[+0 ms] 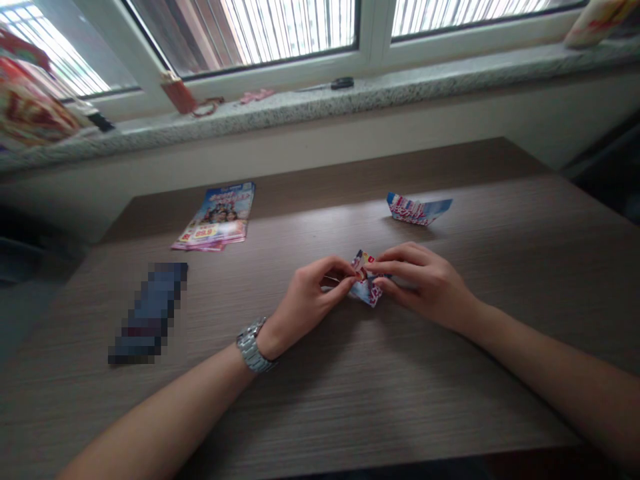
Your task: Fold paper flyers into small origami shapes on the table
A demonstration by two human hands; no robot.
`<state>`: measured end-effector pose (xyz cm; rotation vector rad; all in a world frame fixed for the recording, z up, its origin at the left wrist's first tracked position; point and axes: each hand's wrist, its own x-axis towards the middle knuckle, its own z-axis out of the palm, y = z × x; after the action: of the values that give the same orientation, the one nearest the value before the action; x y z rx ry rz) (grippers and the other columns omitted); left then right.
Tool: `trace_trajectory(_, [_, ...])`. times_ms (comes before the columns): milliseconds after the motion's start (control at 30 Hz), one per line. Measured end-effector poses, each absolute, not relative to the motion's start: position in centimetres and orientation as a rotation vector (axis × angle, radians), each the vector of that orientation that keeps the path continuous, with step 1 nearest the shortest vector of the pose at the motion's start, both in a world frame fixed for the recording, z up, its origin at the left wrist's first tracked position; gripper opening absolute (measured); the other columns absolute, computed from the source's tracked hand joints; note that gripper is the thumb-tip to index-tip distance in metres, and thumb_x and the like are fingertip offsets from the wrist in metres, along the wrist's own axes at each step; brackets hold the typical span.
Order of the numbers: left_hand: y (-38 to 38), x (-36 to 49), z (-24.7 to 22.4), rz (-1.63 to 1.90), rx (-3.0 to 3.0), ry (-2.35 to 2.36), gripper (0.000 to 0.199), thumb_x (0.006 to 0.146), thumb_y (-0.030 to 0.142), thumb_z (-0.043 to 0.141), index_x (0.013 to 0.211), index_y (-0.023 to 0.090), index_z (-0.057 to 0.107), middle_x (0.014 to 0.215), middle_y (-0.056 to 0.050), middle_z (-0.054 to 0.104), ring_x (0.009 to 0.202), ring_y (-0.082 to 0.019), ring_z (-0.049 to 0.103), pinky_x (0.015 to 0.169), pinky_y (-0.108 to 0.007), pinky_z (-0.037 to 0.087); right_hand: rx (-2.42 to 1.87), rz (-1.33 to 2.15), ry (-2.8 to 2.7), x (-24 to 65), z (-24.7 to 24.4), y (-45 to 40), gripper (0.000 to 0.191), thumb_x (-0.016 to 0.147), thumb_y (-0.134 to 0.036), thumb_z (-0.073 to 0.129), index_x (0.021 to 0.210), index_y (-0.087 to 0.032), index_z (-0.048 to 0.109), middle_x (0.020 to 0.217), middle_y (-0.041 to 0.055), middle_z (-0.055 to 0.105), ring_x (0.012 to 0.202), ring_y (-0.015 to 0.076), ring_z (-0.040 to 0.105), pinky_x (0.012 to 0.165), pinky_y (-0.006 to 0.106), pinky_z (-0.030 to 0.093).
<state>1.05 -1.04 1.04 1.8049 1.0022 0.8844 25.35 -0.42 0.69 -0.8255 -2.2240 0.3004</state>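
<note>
A small folded piece of printed paper (369, 291), blue and white with bits of red and yellow, is between my two hands just above the middle of the table. My left hand (320, 287), with a silver metal watch (254, 345) on its wrist, pinches the paper's left side between thumb and fingers. From the right, my right hand (425, 280) holds the other side, thumb below and fingers on top. Beyond it stands a folded paper boat (417, 210) in similar print. Some of the paper's folds are hidden by my fingers.
A stack of printed flyers (220, 213) lies at the table's back left. Nearer on the left is a dark, pixelated oblong object (153, 313). Behind the brown wooden table (310, 413), a stone windowsill (295, 110) bears a red bottle-like item (179, 93) and several small things.
</note>
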Motion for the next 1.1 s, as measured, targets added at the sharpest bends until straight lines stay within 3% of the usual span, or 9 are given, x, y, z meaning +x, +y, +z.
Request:
trace_trajectory(133, [-1.1,1.1,0.7,0.897,1.783,0.929,0.01,0.096,0.022,0.067,0.104,0.017,0.064,0.096,-0.003,0.072,0.086,-0.011,0.07,0.078,-0.021,0.058,-0.971,0.486,-2.003,25.4,0.9,-0.5,0.022,0.095,-0.029,0.066,0.116,-0.022,0.067,0.106,0.0088,0.07,0.093,0.0215,0.067,0.084,0.039,0.056])
trace_trajectory(267, [-1.2,1.2,0.6,0.905,1.79,0.885,0.015,0.095,0.02,0.067,0.11,0.017,0.064,0.099,-0.003,0.073,0.087,-0.011,0.07,0.079,-0.02,0.059,-1.074,0.917,-1.82,25.3,0.6,-0.7,0.03,0.093,-0.038,0.068,0.119,-0.023,0.063,0.104,0.0062,0.074,0.092,0.0206,0.071,0.08,0.035,0.059])
trace_trajectory(433, [-1.0,1.1,0.7,0.887,1.904,0.886,0.015,0.096,0.019,0.065,0.111,0.017,0.07,0.098,-0.004,0.076,0.087,-0.012,0.071,0.079,-0.021,0.058,-1.097,1.238,-1.783,24.9,0.7,-0.9,0.027,0.09,-0.041,0.071,0.11,-0.022,0.07,0.093,0.0033,0.077,0.078,0.0177,0.073,0.067,0.029,0.06])
trace_trajectory(567, [-1.0,1.0,0.9,0.896,1.961,0.909,0.016,0.096,0.02,0.065,0.111,0.017,0.071,0.099,-0.005,0.076,0.087,-0.013,0.071,0.079,-0.023,0.057,-1.11,1.276,-1.733,24.6,1.0,-0.9,0.022,0.087,-0.038,0.073,0.1,-0.021,0.073,0.087,0.0025,0.078,0.076,0.0176,0.074,0.065,0.028,0.061])
trace_trajectory(800, [-1.3,1.0,1.1,0.901,1.877,1.017,0.028,0.094,0.036,0.07,0.113,0.016,0.071,0.096,-0.007,0.074,0.083,-0.014,0.07,0.074,-0.023,0.059,-1.145,1.173,-1.674,24.4,1.1,-1.0,0.019,0.087,-0.039,0.074,0.095,-0.021,0.073,0.082,0.0025,0.078,0.072,0.0182,0.075,0.063,0.029,0.062])
trace_trajectory(1100, [-0.9,1.0,0.7,0.962,1.764,0.951,0.017,0.095,0.027,0.069,0.107,0.016,0.073,0.1,-0.006,0.076,0.089,-0.014,0.073,0.083,-0.024,0.06,-1.131,1.2,-1.638,24.2,1.2,-1.0,0.02,0.085,-0.037,0.076,0.096,-0.021,0.073,0.087,0.0033,0.079,0.077,0.0187,0.076,0.069,0.03,0.064])
